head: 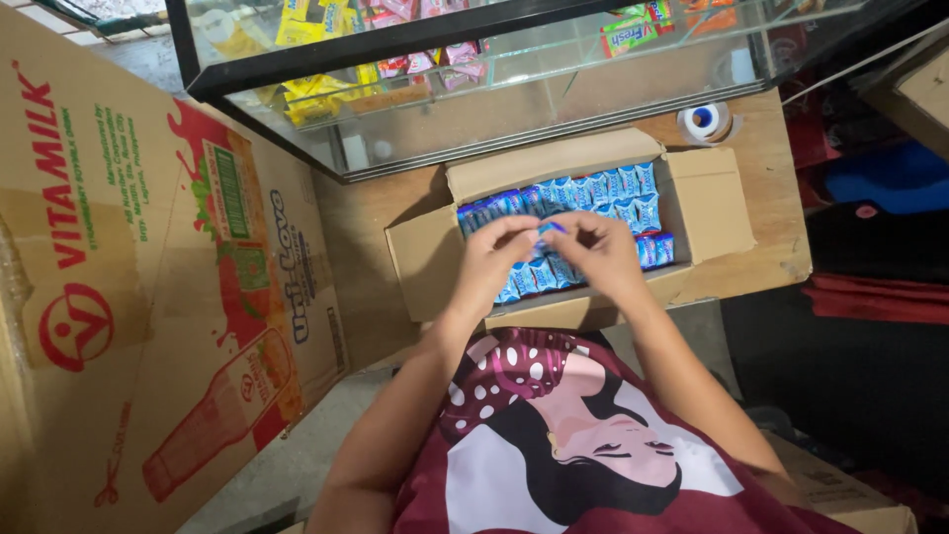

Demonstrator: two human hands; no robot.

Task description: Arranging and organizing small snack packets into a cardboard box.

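An open cardboard box [707, 203] rests on a wooden table, packed with several small blue snack packets [603, 188]. Both of my hands hover over the box's middle. My left hand [494, 259] and my right hand [603, 252] meet fingertip to fingertip, pinching one blue packet [550, 228] between them just above the rows. The packets under my hands are partly hidden.
A glass display case [494, 109] with colourful snack packs stands right behind the box. A large printed cardboard carton [148, 287] leans at the left. A roll of tape [705, 120] lies on the table at the back right. Dark red and blue items fill the right side.
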